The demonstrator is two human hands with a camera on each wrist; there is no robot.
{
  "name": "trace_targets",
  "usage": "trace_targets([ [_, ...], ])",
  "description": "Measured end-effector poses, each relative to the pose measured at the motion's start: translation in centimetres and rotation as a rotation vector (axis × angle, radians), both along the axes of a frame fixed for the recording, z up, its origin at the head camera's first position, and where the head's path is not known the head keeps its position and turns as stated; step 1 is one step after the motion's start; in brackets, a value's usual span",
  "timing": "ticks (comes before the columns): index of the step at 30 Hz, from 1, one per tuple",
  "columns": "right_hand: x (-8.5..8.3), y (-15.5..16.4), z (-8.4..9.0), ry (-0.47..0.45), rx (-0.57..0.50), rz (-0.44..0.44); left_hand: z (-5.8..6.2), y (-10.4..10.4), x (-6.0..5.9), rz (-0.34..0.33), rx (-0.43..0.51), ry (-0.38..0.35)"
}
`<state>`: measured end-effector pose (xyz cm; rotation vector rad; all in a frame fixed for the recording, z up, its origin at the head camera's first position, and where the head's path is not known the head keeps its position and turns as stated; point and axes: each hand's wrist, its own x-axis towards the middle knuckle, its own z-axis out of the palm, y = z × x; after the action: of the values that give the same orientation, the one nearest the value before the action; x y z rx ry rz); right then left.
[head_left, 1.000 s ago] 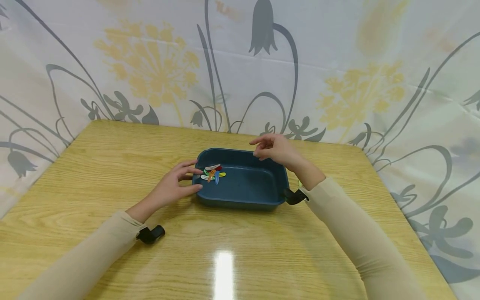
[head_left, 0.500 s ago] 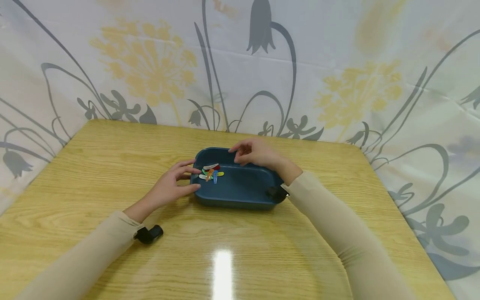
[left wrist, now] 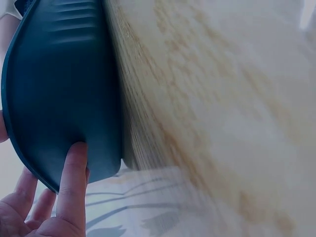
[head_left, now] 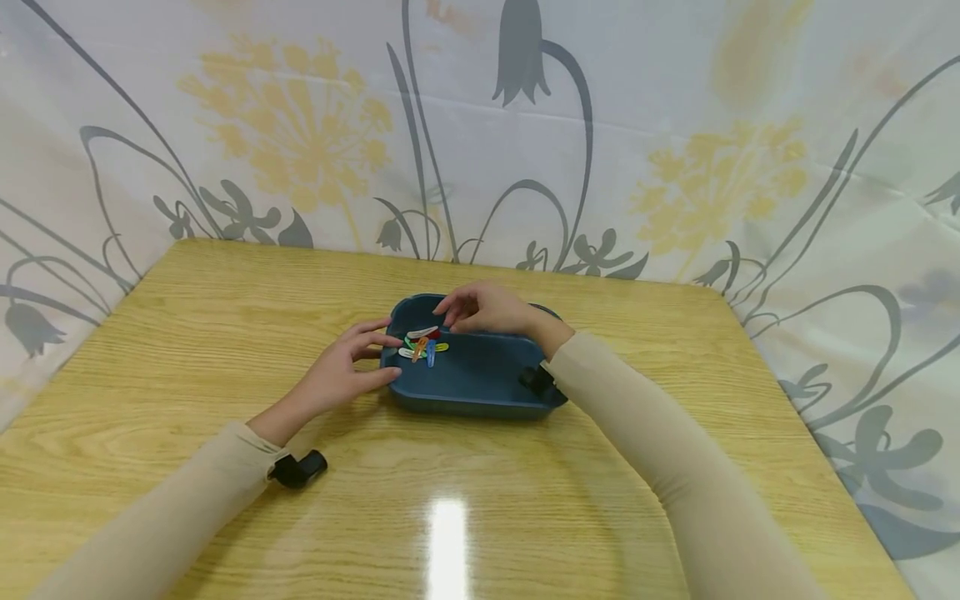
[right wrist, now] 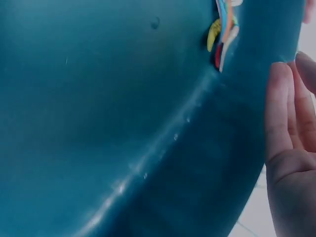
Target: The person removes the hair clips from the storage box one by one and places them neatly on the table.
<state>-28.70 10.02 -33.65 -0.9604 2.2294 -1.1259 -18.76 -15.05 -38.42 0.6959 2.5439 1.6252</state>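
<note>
A dark blue tray [head_left: 480,379] is set mid-bench, toward the far edge. It is touched by the left hand [head_left: 341,373], fingers relaxed. Colored hair clips [head_left: 424,344] inside are approached by the right hand [head_left: 487,310], fingers loosely curled, holding nothing.

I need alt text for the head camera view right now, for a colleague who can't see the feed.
Two bare hands work at a dark blue tray on a wooden table: the left hand rests against its left end, and the right hand reaches over a small pile of coloured hair clips inside. A floral cloth hangs behind.
</note>
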Motion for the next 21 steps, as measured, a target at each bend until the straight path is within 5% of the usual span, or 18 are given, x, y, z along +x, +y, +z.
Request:
trace_targets([
  [14, -1.0, -2.4, -1.8, 0.085, 0.048, 0.176, 0.2, -0.1, 0.1, -0.002, -0.002, 0.005],
  [21, -1.0, -3.0, -2.4, 0.105, 0.170, 0.204, 0.0, 0.0, 0.1, -0.002, -0.004, -0.004],
])
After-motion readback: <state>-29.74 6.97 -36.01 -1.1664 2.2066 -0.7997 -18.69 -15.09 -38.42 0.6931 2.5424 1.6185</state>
